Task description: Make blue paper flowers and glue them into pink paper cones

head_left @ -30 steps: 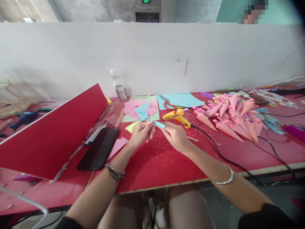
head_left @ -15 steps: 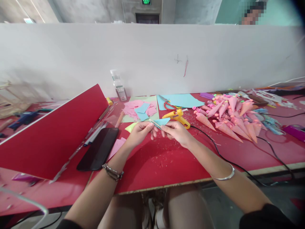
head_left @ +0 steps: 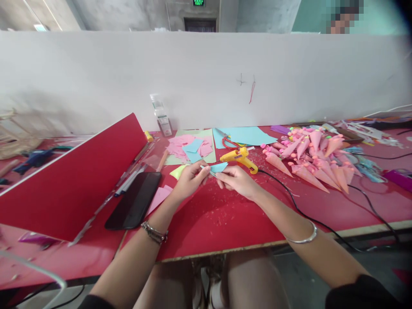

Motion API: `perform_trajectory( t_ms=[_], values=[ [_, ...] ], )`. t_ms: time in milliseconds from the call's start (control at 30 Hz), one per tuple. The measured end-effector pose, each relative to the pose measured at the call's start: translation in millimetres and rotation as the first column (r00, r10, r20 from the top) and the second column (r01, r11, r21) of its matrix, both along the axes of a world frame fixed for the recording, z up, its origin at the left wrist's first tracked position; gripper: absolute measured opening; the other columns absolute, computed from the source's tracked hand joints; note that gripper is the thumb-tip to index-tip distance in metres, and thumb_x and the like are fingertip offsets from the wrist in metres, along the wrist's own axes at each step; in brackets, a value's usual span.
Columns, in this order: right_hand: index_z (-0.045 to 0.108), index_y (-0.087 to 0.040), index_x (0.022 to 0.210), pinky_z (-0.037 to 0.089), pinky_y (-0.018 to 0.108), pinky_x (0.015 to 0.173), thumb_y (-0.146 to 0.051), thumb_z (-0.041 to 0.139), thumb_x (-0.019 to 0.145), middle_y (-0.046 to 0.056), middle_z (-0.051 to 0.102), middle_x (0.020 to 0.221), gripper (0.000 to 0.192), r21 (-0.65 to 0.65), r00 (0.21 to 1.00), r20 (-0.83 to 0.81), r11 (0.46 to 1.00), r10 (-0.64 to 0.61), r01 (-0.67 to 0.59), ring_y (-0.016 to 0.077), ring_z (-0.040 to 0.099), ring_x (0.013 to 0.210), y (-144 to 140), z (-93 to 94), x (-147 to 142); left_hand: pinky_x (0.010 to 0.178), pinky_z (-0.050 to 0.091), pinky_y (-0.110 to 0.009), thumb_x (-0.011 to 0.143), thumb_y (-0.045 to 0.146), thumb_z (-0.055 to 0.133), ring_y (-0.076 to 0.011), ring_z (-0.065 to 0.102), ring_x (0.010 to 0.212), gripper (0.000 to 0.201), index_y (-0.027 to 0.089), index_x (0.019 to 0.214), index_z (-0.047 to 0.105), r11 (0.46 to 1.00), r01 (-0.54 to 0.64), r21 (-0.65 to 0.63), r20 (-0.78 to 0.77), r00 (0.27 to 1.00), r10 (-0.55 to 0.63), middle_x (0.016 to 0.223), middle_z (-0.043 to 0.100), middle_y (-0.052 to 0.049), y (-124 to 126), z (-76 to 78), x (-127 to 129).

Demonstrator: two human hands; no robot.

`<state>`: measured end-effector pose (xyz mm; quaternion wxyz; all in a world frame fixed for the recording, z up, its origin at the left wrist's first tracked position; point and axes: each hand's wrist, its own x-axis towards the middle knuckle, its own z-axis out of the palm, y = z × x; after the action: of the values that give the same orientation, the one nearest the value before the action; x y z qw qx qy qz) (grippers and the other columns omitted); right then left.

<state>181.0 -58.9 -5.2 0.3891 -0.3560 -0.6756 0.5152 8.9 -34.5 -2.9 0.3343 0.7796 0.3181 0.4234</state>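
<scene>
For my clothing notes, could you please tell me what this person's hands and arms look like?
The left hand and right hand are gloveless. A dark, layered bracelet circles the left wrist, a smooth silver bangle the right forearm; black sleeves show higher up.

A: What's behind the red-topped table [head_left: 225, 231]?
B: A long, flat, white partition panel [head_left: 199, 73], running across the whole view.
A: And past its top edge?
B: A mottled grey concrete wall [head_left: 128, 15] with a dark rectangular doorway [head_left: 200, 25], and a lit green exit sign [head_left: 198, 2] above that. Over to the right there's a smooth pale-green wall [head_left: 309, 18].
A: Any floor?
B: Some dull grey floor [head_left: 301, 274] below the table, whose front edge is raw brown.
A: How's the light?
B: Pale and soft over the partition, with a faint shadow at left.
</scene>
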Motion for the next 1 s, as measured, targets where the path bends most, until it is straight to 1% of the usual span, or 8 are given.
perform_trajectory(
  t_ms=[167, 267, 400, 633, 733, 833, 900, 1000],
  values=[
    [0.050, -0.015, 0.064, 0.025, 0.020, 0.043, -0.038, 0.054, 0.075, -0.004, 0.046, 0.055, 0.026, 0.112, 0.989, 0.073, 0.986, -0.128, 0.120, 0.0052, 0.037, 0.046, -2.2, -3.2, -5.3, 0.044, 0.028, -0.018, 0.085, 0.034, 0.040, -0.0049, 0.034, 0.042, 0.029, 0.016, 0.063, 0.044, 0.998, -0.062, 0.017, 0.000, 0.998, 0.062, 0.047, 0.038, 0.006, -0.4, 0.1, 2.1],
    [0.049, -0.015, 0.062, 0.028, 0.020, 0.045, -0.036, 0.051, 0.077, -0.003, 0.046, 0.053, 0.026, 0.182, 0.976, 0.115, 0.970, -0.184, 0.162, 0.0061, 0.039, 0.046, -3.1, -2.4, -6.7, 0.044, 0.027, -0.018, 0.085, 0.034, 0.039, -0.0048, 0.034, 0.042, 0.030, 0.016, 0.062, 0.043, 0.998, -0.059, 0.019, -0.001, 0.998, 0.059, 0.047, 0.038, 0.006, -0.4, 0.3, 2.1],
    [0.047, -0.015, 0.054, 0.031, 0.020, 0.048, -0.035, 0.045, 0.081, -0.003, 0.047, 0.050, 0.033, 0.273, 0.969, 0.158, 0.951, -0.192, 0.145, 0.0063, 0.042, 0.046, -4.9, 1.2, -5.6, 0.045, 0.028, -0.018, 0.085, 0.034, 0.039, -0.0050, 0.034, 0.043, 0.032, 0.016, 0.060, 0.042, 0.999, -0.052, 0.017, -0.004, 0.999, 0.052, 0.046, 0.038, 0.006, -0.9, 1.4, 1.6],
    [0.053, -0.014, 0.053, 0.030, 0.019, 0.043, -0.035, 0.042, 0.084, -0.003, 0.047, 0.044, 0.038, 0.236, 0.971, 0.190, 0.967, -0.143, 0.096, 0.0050, 0.040, 0.040, -7.3, 2.4, -3.2, 0.044, 0.028, -0.019, 0.085, 0.034, 0.039, -0.0049, 0.034, 0.041, 0.037, 0.015, 0.054, 0.043, 1.000, 0.004, 0.004, -0.010, 1.000, -0.004, 0.044, 0.038, 0.006, -2.2, 3.2, 0.3],
    [0.054, -0.014, 0.052, 0.029, 0.019, 0.042, -0.035, 0.042, 0.084, -0.003, 0.044, 0.041, 0.040, 0.266, 0.961, 0.221, 0.959, -0.164, 0.102, 0.0051, 0.039, 0.038, -6.8, 1.1, -3.1, 0.043, 0.026, -0.019, 0.085, 0.034, 0.038, -0.0049, 0.033, 0.041, 0.037, 0.015, 0.054, 0.042, 1.000, -0.019, 0.003, -0.033, 0.999, 0.020, 0.044, 0.037, 0.006, -1.3, 2.5, 0.4],
    [0.053, -0.014, 0.052, 0.027, 0.019, 0.042, -0.032, 0.041, 0.085, -0.004, 0.043, 0.040, 0.039, 0.368, 0.934, 0.278, 0.923, -0.226, 0.114, 0.0053, 0.039, 0.038, -6.6, 0.5, -3.8, 0.042, 0.025, -0.018, 0.085, 0.034, 0.038, -0.0048, 0.031, 0.041, 0.036, 0.016, 0.054, 0.040, 0.998, -0.058, 0.000, -0.070, 0.996, 0.058, 0.043, 0.035, 0.007, -0.4, 2.1, 0.8],
    [0.053, -0.014, 0.054, 0.029, 0.019, 0.045, -0.029, 0.042, 0.085, -0.003, 0.047, 0.044, 0.036, 0.474, 0.911, 0.300, 0.873, -0.282, 0.114, 0.0059, 0.042, 0.041, -6.8, 0.3, -4.6, 0.042, 0.025, -0.018, 0.085, 0.035, 0.037, -0.0046, 0.031, 0.039, 0.038, 0.016, 0.052, 0.038, 0.997, -0.072, -0.013, -0.085, 0.994, 0.071, 0.041, 0.035, 0.007, -0.5, 2.1, 1.2],
    [0.058, -0.015, 0.067, 0.034, 0.020, 0.051, -0.025, 0.041, 0.085, 0.000, 0.056, 0.055, 0.026, 0.588, 0.891, 0.311, 0.803, -0.332, 0.094, 0.0078, 0.049, 0.049, -7.0, -1.3, -5.9, 0.042, 0.027, -0.018, 0.086, 0.036, 0.036, -0.0045, 0.032, 0.036, 0.040, 0.016, 0.052, 0.039, 0.996, -0.076, -0.052, -0.105, 0.992, 0.070, 0.037, 0.036, 0.007, -1.5, 2.0, 2.3]
  ],
)
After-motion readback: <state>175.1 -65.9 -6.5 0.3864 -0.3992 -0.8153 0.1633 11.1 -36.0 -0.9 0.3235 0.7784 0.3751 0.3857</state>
